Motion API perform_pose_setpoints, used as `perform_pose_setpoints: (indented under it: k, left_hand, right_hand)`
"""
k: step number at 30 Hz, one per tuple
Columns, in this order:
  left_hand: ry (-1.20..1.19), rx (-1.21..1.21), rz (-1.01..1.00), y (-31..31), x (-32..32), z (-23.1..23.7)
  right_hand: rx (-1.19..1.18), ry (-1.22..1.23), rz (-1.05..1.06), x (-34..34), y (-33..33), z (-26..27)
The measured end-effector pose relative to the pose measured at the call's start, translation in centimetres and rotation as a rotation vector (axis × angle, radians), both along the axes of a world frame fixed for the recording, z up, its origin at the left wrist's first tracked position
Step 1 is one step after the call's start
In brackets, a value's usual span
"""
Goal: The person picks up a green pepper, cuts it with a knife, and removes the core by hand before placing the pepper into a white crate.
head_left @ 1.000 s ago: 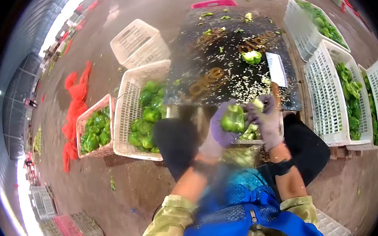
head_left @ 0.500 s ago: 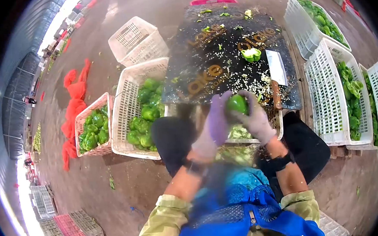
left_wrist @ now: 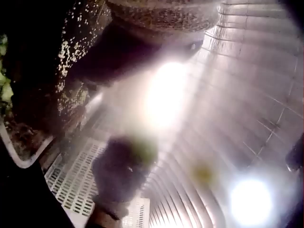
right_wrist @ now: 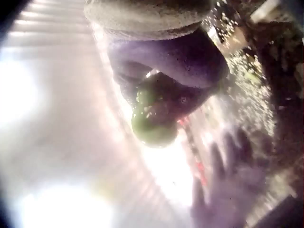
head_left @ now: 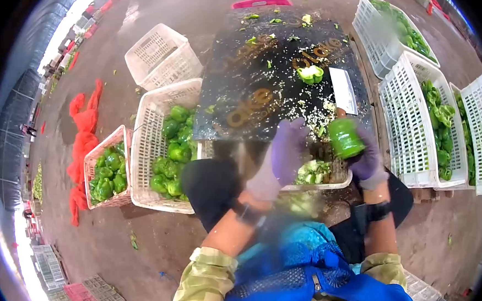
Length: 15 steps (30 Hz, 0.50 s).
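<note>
My right hand [head_left: 370,159], in a purple-and-grey glove, grips a green bell pepper [head_left: 345,137] and holds it up at the right, beyond the near edge of the black board [head_left: 299,114]. The right wrist view shows the pepper [right_wrist: 154,126] below the gloved palm. My left hand [head_left: 283,154] is in the same kind of glove, with nothing in it and its fingers loosely extended near the board's front edge. Between the hands, pale pepper cores [head_left: 312,172] lie in a white crate [head_left: 337,185]. A cleaver [head_left: 343,92] rests on the board beside a cut pepper [head_left: 310,74].
Seeds and scraps are scattered across the board. On the left stand a large white crate [head_left: 140,151] and a smaller crate [head_left: 88,160], both with peppers, plus another white crate [head_left: 163,56] behind. More pepper crates [head_left: 410,123] line the right. Red netting [head_left: 84,121] lies on the floor.
A second ago both hands held a pepper together, the right pinching a pale piece. Now the left has let go, and the right has carried a pepper to the right.
</note>
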State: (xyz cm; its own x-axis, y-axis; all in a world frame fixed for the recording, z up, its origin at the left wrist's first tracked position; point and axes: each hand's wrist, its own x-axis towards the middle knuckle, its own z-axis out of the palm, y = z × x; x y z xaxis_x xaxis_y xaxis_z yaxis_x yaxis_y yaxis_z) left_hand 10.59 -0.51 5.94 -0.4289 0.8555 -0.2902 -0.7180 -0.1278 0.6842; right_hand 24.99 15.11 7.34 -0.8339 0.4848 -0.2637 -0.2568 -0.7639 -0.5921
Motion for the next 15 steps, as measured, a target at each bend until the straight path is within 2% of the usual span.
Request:
perform_pose_setpoints:
  k: [1,2,3,4,5,6,7,8,9,11,12,13,15]
  left_hand:
    - [-0.107,-0.031,-0.016,0.3,-0.2,0.3]
    - [-0.143,-0.016,-0.022,0.3,-1.2,0.6]
    - [-0.181,-0.002,-0.028,0.0,-2.1,0.9]
    - [-0.134,0.008,-0.016,-0.3,-3.3,-0.1]
    - [-0.176,0.084,0.03,-0.6,-4.3,-0.7]
    - [-0.194,0.02,0.084,-0.5,-5.1,-0.1]
    - [-0.212,-0.045,0.138,-0.4,-5.9,0.4]
    - [-0.218,-0.002,0.154,-0.2,-6.9,-0.2]
    - [-0.224,0.002,0.161,-0.2,-7.6,-0.4]
    - [-0.236,0.007,0.172,0.0,-9.1,-0.5]
    - [-0.205,-0.017,0.199,0.0,-9.6,-0.9]
    - [-0.216,-0.011,0.197,-0.3,-10.2,-1.3]
    - [-0.236,0.015,0.21,-1.2,-11.1,-2.1]
  right_hand:
    - [-0.009,0.054,-0.193,1.6,2.4,0.0]
    - [-0.117,0.291,-0.207,4.8,8.0,-2.1]
    - [-0.107,0.54,-0.223,7.2,11.6,-1.2]
    - [-0.399,0.938,-0.345,8.9,13.1,0.4]
    - [-0.353,0.966,-0.513,13.2,17.4,-0.7]
    - [-0.274,0.932,-0.741,14.3,18.4,0.3]
    - [-0.229,0.876,-0.876,14.8,19.8,0.5]
    - [-0.188,0.808,-1.008,15.3,21.1,0.8]
    - [-0.186,0.725,-1.048,15.8,23.3,-0.2]
    - [-0.149,0.632,-0.941,15.0,24.5,-0.7]
    - [0.457,-0.071,-1.014,15.7,26.8,-2.8]
    - [1.032,-0.807,-0.944,17.8,31.1,-6.6]
    - [1.254,-0.978,-0.821,17.5,34.8,-7.7]
